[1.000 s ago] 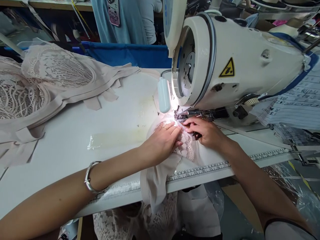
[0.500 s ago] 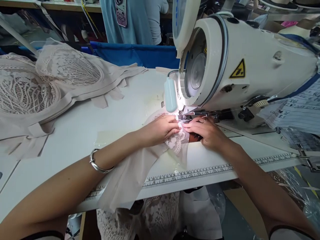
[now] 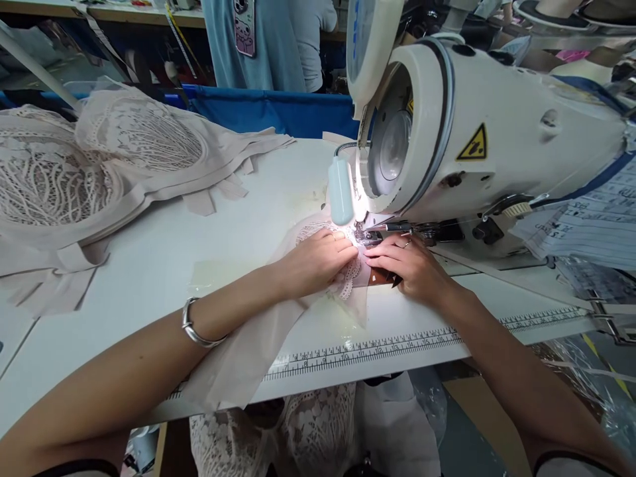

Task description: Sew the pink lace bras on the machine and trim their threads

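Observation:
My left hand (image 3: 322, 260) lies curled on a pale pink piece of lace fabric (image 3: 352, 270), its fingers closed on the cloth just left of the presser foot. The sheer part of the fabric (image 3: 248, 358) trails under my left forearm and over the table's front edge. Close to the needle, on the other side, my right hand (image 3: 410, 262) has its fingertips pressed together at the lace's right edge. A dark pointed thing (image 3: 397, 281) shows beneath that palm; its kind is hidden. The sewing machine (image 3: 507, 119) stands over both hands, its lamp (image 3: 340, 192) lighting the lace.
Lace bra pieces (image 3: 144, 142) lie on the left of the white table. A printed ruler (image 3: 362, 351) runs along the front edge. More lace (image 3: 318, 430) lies below, on the lap. Beyond a blue cloth barrier (image 3: 248, 109) stands a person (image 3: 253, 46) in blue. Written paper (image 3: 586, 218) hangs at right.
The lace has shifted up and left under the needle, with less of it showing in front of my hands. My left fingers have closed more tightly; the right hand has moved slightly down.

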The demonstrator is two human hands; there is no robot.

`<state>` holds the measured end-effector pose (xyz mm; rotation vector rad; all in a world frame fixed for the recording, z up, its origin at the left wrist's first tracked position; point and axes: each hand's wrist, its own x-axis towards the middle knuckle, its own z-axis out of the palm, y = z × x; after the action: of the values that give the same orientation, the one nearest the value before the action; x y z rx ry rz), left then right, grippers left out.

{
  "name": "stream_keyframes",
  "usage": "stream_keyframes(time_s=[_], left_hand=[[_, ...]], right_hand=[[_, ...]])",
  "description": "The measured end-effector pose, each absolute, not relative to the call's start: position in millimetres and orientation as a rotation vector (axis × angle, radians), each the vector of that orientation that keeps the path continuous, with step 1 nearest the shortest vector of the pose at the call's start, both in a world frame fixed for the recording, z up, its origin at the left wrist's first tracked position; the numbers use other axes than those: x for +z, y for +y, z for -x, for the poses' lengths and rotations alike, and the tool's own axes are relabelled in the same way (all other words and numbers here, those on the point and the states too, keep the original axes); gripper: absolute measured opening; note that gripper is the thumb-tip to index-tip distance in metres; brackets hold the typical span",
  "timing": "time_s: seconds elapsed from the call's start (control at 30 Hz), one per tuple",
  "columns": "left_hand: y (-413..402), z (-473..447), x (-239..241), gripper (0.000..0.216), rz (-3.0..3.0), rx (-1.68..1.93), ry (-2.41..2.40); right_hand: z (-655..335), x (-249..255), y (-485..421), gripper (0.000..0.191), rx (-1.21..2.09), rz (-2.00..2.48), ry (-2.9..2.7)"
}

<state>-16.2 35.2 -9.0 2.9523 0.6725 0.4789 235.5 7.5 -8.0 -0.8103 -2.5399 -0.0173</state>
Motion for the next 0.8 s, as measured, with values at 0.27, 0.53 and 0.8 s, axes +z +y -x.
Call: stream_keyframes(time_s=[0.27,0.53,0.8], left_hand=[[34.3,15.1,-8.4,0.025,-2.944,0.535,0.711],[32.5,14.9,-8.2,0.031,-3.002,0.450,0.689],[26.1,10.0,-5.4,0.030,-3.036,0.493,0.887]], right_hand=[[-234.1,-10.4,5.4,0.031,-0.085,0.803,-2.522],[-233.6,-12.1,5.7,0.026,-0.102,0.825,-2.548],[-235.3,-13.3,6.7,0.026,-0.098,0.825,-2.543]])
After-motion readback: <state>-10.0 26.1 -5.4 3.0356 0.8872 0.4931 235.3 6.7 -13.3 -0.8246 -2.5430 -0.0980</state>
